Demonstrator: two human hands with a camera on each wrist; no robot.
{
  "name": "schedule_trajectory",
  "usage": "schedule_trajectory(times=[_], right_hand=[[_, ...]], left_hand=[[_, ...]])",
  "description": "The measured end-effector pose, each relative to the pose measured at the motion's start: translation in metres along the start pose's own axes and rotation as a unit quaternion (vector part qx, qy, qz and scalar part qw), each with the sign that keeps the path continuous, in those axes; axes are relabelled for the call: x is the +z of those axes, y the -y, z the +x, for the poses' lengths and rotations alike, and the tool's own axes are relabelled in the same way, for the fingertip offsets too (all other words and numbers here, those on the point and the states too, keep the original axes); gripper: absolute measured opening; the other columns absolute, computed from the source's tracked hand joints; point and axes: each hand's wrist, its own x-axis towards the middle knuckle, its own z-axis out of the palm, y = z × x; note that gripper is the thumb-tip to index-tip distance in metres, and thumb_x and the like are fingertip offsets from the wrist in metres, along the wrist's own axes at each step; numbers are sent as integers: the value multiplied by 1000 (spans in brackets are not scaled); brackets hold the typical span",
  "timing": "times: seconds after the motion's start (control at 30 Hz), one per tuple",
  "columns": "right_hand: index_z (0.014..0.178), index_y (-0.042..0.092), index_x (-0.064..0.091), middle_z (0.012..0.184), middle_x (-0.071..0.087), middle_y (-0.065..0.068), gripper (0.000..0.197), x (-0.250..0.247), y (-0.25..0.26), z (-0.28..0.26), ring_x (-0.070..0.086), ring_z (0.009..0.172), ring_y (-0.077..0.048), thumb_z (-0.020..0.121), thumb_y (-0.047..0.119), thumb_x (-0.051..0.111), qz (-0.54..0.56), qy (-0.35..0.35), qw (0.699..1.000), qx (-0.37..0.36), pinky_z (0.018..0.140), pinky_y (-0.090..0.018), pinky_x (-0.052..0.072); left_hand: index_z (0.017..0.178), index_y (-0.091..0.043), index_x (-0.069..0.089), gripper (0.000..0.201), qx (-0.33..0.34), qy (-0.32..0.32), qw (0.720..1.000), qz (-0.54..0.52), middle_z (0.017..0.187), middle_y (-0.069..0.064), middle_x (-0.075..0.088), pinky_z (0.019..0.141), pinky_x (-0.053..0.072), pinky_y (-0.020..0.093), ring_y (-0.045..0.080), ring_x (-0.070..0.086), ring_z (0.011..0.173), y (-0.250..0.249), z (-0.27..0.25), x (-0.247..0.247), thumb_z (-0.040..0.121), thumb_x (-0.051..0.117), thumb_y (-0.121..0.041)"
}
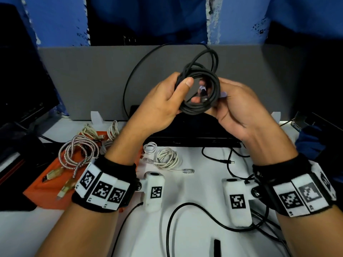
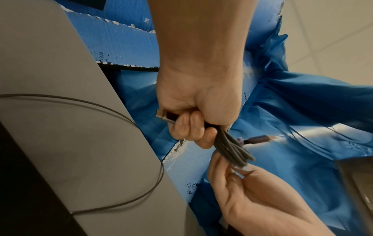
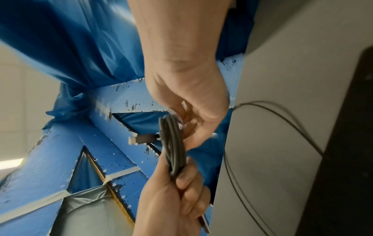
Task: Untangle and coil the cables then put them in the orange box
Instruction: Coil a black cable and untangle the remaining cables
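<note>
One dark coiled cable point(image 1: 199, 89), two hands point(image 1: 163, 102), one orange box point(image 1: 48, 186)

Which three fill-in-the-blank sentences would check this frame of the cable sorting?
1. The left hand grips a coiled cable whose colour is ____.
2. The orange box lies on the person's ____ side of the table.
3. The white network cable lies coiled on the ____, outside the box.
4. The right hand touches the coil on the side ____ the left hand.

Missing words: dark grey; left; table; opposite
</note>
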Motion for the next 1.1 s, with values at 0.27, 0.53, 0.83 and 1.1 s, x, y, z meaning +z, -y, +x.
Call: schedule_trajectory(times=[0.27,0.53,0.83,1.1], right_hand=[[78,24,68,80,69,9,29,19,-8,-13,64,76,-2,94,47,61,-147,44,988,-14,87,-34,46],[130,12,54,95,78,-13,23,6,-2,-14,71,61,-24,107,13,50,-284,87,955,12,61,-32,58],[111,17,67,113,77,-10,29,4,-11,-6,74,107,-27,112,17,38,-160,67,985,-9,93,-36,58],[127,18,62,119,74,-15,34,12,-23,-2,73,108,-36,111,34,36,5,23,999,34,97,-47,55]], left_hand=[[82,-32,43,27,11,-61,995,79,68,-14,51,58,34,17,-2,52,63,5,3,-7,109,42,-36],[92,-18,48,27,-23,-125,985,118,71,-10,54,66,49,42,19,63,68,18,6,-23,108,43,-39],[114,-15,53,22,-141,-13,956,-258,91,11,74,64,53,33,21,70,69,7,5,-18,110,42,-34],[100,-28,70,18,-176,22,967,-181,104,-13,76,87,46,23,5,69,103,16,3,-25,102,57,-40]])
